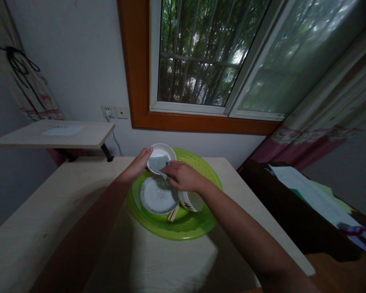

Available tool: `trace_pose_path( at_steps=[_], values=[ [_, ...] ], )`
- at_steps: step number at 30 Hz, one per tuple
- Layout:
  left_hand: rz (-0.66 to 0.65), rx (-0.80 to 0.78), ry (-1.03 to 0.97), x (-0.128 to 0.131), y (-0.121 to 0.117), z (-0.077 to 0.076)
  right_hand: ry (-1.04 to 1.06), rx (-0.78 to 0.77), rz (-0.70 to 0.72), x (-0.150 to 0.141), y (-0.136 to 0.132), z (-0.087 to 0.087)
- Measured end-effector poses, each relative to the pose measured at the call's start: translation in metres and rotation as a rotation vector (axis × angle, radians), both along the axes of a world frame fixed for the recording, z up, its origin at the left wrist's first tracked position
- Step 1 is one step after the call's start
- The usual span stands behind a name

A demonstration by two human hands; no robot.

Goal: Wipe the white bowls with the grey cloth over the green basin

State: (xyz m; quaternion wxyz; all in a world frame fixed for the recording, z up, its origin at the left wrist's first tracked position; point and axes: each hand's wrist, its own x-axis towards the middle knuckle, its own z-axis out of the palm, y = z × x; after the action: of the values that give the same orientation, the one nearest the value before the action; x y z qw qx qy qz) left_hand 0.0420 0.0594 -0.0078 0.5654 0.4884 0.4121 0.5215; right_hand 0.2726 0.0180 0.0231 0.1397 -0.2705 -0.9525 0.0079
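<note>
My left hand (pixel 138 165) grips the left rim of a small white dish (pixel 165 149), which is tilted above the far left side of a green basin (pixel 177 235). Inside the dish lies a grey-green cloth (pixel 157 163), and my right hand (pixel 182 175) pinches its right end. Below the dish, a larger white plate (pixel 158 195) rests in the basin. A patterned white bowl (pixel 192 202) lies on its side to the right of the plate, partly behind my right hand and wrist. Chopsticks (pixel 173 214) poke out between plate and bowl.
The basin stands on a pale wooden table (pixel 110 228). A raised shelf (pixel 88 140) with a paper on it is at the left. Behind the table are the wall and a window sill (pixel 198 124). Papers and scissors (pixel 352 230) lie on dark furniture at the right.
</note>
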Motion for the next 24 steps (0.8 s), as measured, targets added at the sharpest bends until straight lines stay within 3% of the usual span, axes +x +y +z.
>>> trace_pose_path(
  at_steps=[9,18,24],
  values=[
    [-0.008,0.036,0.095,0.001,0.002,-0.003,-0.138,0.109,-0.046,-0.021,-0.009,-0.01],
    [-0.017,0.014,0.057,0.003,0.002,-0.002,-0.226,0.199,-0.208,-0.019,-0.007,0.002],
    [-0.01,0.006,0.056,0.003,0.001,-0.001,-0.255,0.172,-0.137,-0.019,-0.004,0.0]
  ],
)
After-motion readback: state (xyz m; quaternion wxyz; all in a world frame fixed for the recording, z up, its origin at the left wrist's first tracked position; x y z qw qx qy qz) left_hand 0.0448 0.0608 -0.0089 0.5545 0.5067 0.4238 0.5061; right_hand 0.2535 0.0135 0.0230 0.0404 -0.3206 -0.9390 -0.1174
